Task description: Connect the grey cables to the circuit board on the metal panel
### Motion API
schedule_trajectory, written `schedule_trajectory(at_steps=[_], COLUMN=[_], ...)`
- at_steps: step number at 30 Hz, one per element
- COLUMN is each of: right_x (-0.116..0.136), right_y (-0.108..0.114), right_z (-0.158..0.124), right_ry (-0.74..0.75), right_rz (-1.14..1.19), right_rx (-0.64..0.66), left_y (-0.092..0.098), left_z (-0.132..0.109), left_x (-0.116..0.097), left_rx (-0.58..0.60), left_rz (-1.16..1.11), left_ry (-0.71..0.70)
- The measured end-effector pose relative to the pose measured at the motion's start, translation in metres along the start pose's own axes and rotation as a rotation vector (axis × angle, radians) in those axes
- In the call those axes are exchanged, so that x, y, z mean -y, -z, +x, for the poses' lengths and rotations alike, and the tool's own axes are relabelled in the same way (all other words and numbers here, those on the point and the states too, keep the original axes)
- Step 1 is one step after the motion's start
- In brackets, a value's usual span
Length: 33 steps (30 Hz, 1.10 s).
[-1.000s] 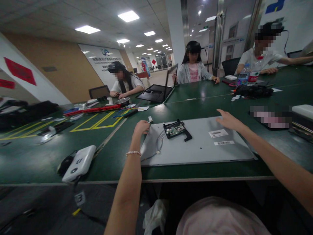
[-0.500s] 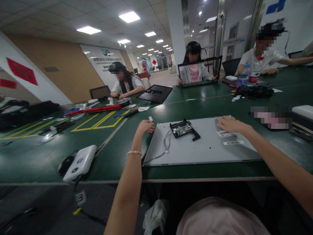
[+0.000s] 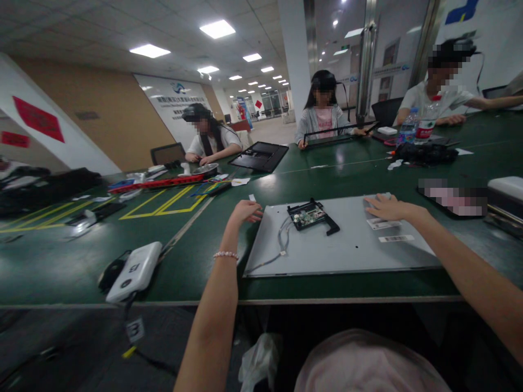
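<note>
A flat grey display panel [image 3: 327, 256] lies back side up on the green table in front of me. On it sits a small circuit board in a black bracket [image 3: 312, 216], with a thin grey cable running from it towards the panel's near left corner. My left hand [image 3: 246, 211], a beaded bracelet on its wrist, is at the panel's left edge; its fingers are loosely bent and their tips reach the edge. My right hand [image 3: 390, 208] rests palm down on the far right part, fingers spread, beside two white labels. The undersides of both hands are hidden.
A white device [image 3: 134, 272] with a black cord lies left near the table edge. A dark phone [image 3: 451, 201] lies to the right. Bottles [image 3: 425, 125] stand farther back. Across the table, one person holds a black frame [image 3: 330, 136]; a black cover [image 3: 259, 156] lies nearby.
The panel, with the board on it, has shifted slightly to the right, and both my hands have moved with it. The person across has tipped the black frame down towards the table.
</note>
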State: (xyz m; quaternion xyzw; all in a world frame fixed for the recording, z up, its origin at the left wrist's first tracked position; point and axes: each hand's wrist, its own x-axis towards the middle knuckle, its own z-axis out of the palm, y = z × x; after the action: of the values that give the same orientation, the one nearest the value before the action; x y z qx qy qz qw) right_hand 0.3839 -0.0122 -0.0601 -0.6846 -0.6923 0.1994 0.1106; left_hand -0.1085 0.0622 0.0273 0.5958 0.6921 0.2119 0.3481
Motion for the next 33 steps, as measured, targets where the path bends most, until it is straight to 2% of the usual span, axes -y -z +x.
schedule_trajectory(at_steps=[6,18,26,33], right_x=[0.003,-0.001,0.002,0.002], right_y=[0.0,-0.003,-0.003,-0.004], right_z=[-0.001,0.001,-0.001,-0.002], right_ry=[-0.072,-0.076,-0.086,-0.086], right_rz=[-0.076,-0.109,-0.11,-0.117], right_rx=[0.033,0.037,0.025,0.012], left_y=[0.0,-0.002,0.0,-0.022], left_z=[-0.001,-0.013,-0.005,-0.003], left_x=[-0.003,-0.008,-0.006,-0.005], left_rx=[0.012,0.014,-0.026,-0.046], left_rz=[-0.005,0.052,0.126,0.331], left_ry=[0.016,-0.027,-0.051,-0.194])
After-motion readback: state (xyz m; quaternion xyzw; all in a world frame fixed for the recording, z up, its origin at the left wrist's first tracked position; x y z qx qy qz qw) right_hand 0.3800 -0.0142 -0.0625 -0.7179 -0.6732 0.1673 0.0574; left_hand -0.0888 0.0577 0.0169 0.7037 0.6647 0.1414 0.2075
